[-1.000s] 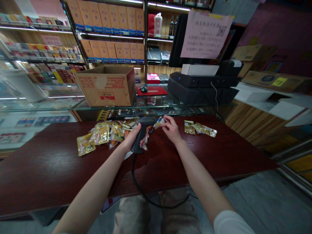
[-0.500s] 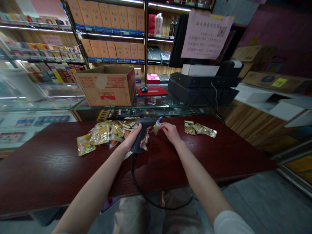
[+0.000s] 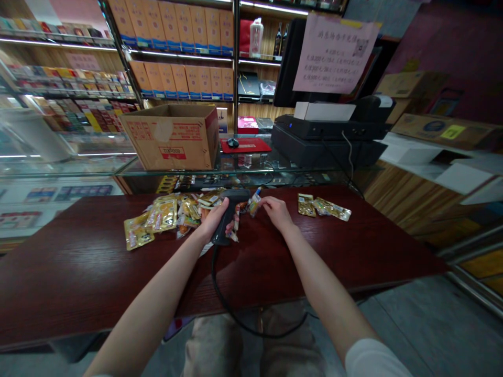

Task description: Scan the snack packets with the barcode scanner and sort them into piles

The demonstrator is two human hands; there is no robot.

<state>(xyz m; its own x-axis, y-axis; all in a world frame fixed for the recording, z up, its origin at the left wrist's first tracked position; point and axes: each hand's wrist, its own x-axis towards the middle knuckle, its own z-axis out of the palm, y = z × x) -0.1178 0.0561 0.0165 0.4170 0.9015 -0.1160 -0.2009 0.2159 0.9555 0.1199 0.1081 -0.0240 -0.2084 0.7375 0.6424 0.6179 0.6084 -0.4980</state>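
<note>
My left hand is wrapped round the grip of a black handheld barcode scanner, whose cable loops down toward my lap. The scanner's head points right. My right hand pinches the edge of a small clear-and-yellow snack packet just in front of the scanner's head. Left of the scanner lies a heap of gold and clear snack packets, partly hidden by my left hand. Two gold packets and a longer one lie apart on the right.
The dark red wooden table spans the front. Behind it, a glass counter carries an open cardboard box, a mouse on a red pad, and a black register under a screen with a paper sign. Shelves of boxes stand beyond.
Almost nothing differs. Both hands keep their places with the scanner and the packet; the whole view has shifted very slightly.
</note>
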